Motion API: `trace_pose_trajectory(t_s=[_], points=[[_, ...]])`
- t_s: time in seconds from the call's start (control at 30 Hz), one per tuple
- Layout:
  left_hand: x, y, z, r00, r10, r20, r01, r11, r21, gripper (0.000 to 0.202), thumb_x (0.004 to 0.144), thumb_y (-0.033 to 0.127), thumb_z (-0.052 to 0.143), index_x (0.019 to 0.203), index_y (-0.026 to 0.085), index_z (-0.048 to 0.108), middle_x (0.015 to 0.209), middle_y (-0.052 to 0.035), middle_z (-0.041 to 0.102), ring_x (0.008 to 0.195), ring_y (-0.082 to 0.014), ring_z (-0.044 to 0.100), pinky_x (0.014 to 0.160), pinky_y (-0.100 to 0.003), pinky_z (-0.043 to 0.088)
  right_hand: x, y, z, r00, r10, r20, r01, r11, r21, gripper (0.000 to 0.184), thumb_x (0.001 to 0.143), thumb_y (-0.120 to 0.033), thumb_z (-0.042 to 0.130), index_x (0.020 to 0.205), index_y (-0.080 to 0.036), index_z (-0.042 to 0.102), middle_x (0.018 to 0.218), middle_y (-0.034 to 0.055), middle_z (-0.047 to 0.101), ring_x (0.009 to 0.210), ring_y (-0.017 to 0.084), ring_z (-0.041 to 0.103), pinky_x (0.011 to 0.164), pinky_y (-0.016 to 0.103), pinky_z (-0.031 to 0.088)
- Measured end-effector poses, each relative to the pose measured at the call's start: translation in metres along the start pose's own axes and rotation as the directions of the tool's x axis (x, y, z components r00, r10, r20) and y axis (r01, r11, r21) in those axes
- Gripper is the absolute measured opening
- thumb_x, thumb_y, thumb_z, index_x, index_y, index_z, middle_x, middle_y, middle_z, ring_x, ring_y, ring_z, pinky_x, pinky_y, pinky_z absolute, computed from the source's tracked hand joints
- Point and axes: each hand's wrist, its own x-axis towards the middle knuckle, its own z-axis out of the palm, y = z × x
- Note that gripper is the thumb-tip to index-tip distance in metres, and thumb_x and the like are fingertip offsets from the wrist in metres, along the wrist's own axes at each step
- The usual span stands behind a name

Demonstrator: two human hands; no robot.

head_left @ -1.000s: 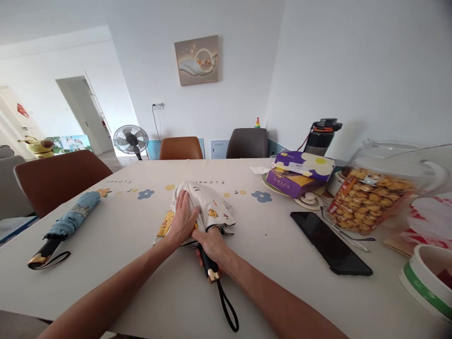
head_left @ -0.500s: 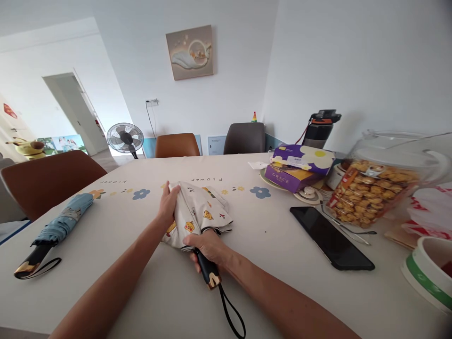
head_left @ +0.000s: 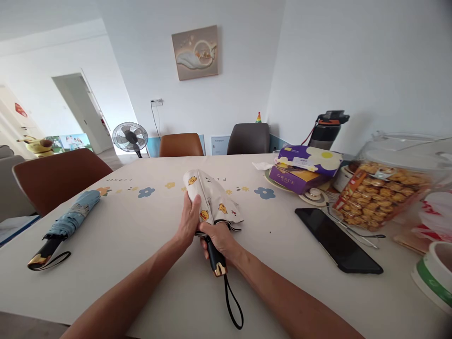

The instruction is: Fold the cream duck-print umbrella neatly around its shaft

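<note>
A white folding umbrella (head_left: 208,200) with yellow cartoon figures lies partly folded in front of me, its black handle with a gold end and a wrist strap pointing towards me. My right hand (head_left: 219,241) is closed round the top of the handle and the lower edge of the cloth. Along the left side of the canopy, my left hand (head_left: 189,217) presses and wraps the fabric, its fingers partly hidden behind it. The cloth still bulges loose on the right side.
A rolled light-blue umbrella (head_left: 76,214) lies at the left. To the right are a black phone (head_left: 337,240), glasses (head_left: 353,230), a purple box (head_left: 293,178) under a tissue pack (head_left: 309,159), a jar of snacks (head_left: 384,188), a bottle (head_left: 326,129) and a white-green cup (head_left: 432,278).
My left hand has slid down and inward along the canopy, and the cloth on the left is wrapped narrower. My right hand keeps its hold on the handle. The view has shifted slightly left.
</note>
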Motion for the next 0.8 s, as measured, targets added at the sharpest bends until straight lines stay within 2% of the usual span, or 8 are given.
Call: trace_pose_trajectory(t_s=[0.07,0.13,0.23,0.3,0.37,0.53,0.67,0.8], points=[[-0.004,0.002,0.003,1.0,-0.026,0.007,0.027,0.998,-0.059,0.049,0.082,0.051,0.048,0.122,0.023,0.044,0.122,-0.008,0.054,0.113,-0.0228,0.05,0.092,-0.032,0.043,-0.002,-0.002,-0.002,1.0,0.001,0.019,-0.001,1.0,0.004,0.016,0.073,-0.026,0.054,0.062,-0.015,0.049,0.037,-0.0043,0.045,0.026,0.009,0.041,0.028,0.019,0.036],[-0.002,0.003,0.002,0.991,-0.131,0.04,0.136,0.975,-0.178,0.049,0.079,0.052,0.052,0.116,0.019,0.049,0.113,-0.0101,0.06,0.106,-0.0246,0.056,0.089,-0.034,0.046,-0.003,-0.005,-0.004,0.998,0.022,0.06,-0.023,1.0,0.006,0.019,0.074,-0.028,0.052,0.061,-0.015,0.047,0.038,-0.004,0.045,0.026,0.009,0.041,0.028,0.019,0.035],[0.004,0.002,-0.002,0.943,-0.28,0.177,0.328,0.865,-0.379,0.053,0.077,0.053,0.055,0.113,0.014,0.053,0.102,-0.0126,0.065,0.095,-0.0267,0.062,0.085,-0.038,0.049,-0.005,-0.006,-0.007,0.988,0.051,0.147,-0.05,0.999,-0.004,0.019,0.075,-0.028,0.051,0.062,-0.016,0.046,0.039,-0.004,0.046,0.026,0.009,0.041,0.028,0.019,0.034],[0.006,0.002,-0.005,0.903,-0.329,0.275,0.425,0.776,-0.466,0.054,0.076,0.052,0.056,0.112,0.013,0.054,0.097,-0.0131,0.066,0.091,-0.0272,0.063,0.084,-0.04,0.05,-0.005,-0.006,-0.007,0.98,0.074,0.184,-0.072,0.997,-0.015,0.018,0.075,-0.029,0.051,0.063,-0.016,0.046,0.04,-0.0035,0.046,0.027,0.01,0.042,0.028,0.02,0.034],[0.008,0.001,-0.007,0.873,-0.369,0.32,0.487,0.706,-0.515,0.053,0.075,0.05,0.057,0.112,0.012,0.055,0.095,-0.0129,0.067,0.088,-0.0276,0.064,0.083,-0.042,0.051,-0.005,-0.006,-0.005,0.98,0.105,0.171,-0.103,0.994,-0.021,0.017,0.076,-0.029,0.051,0.066,-0.016,0.047,0.04,-0.0032,0.047,0.027,0.01,0.042,0.028,0.02,0.035],[0.009,0.003,-0.008,0.866,-0.411,0.283,0.497,0.658,-0.565,0.049,0.073,0.042,0.06,0.111,0.012,0.056,0.092,-0.0121,0.068,0.085,-0.0272,0.065,0.082,-0.042,0.052,-0.007,-0.007,0.003,0.988,0.138,0.062,-0.139,0.99,0.001,0.014,0.076,-0.028,0.055,0.076,-0.015,0.05,0.044,-0.0032,0.049,0.03,0.011,0.043,0.029,0.022,0.039],[0.01,0.002,-0.009,0.86,-0.43,0.275,0.507,0.649,-0.568,0.047,0.073,0.04,0.06,0.109,0.011,0.057,0.089,-0.0118,0.068,0.082,-0.0269,0.066,0.08,-0.042,0.053,-0.01,-0.009,0.002,0.987,0.143,0.071,-0.14,0.989,-0.039,0.018,0.078,-0.031,0.054,0.08,-0.013,0.052,0.045,0.0002,0.053,0.031,0.011,0.046,0.03,0.02,0.037],[0.013,-0.002,-0.011,0.844,-0.458,0.28,0.531,0.64,-0.555,0.047,0.072,0.041,0.062,0.108,0.012,0.058,0.087,-0.0118,0.068,0.079,-0.027,0.066,0.077,-0.041,0.054,-0.007,-0.006,0.0,0.985,0.153,0.077,-0.148,0.987,-0.065,0.019,0.078,-0.032,0.052,0.077,-0.013,0.052,0.04,-0.0008,0.05,0.029,0.01,0.043,0.03,0.019,0.036]])
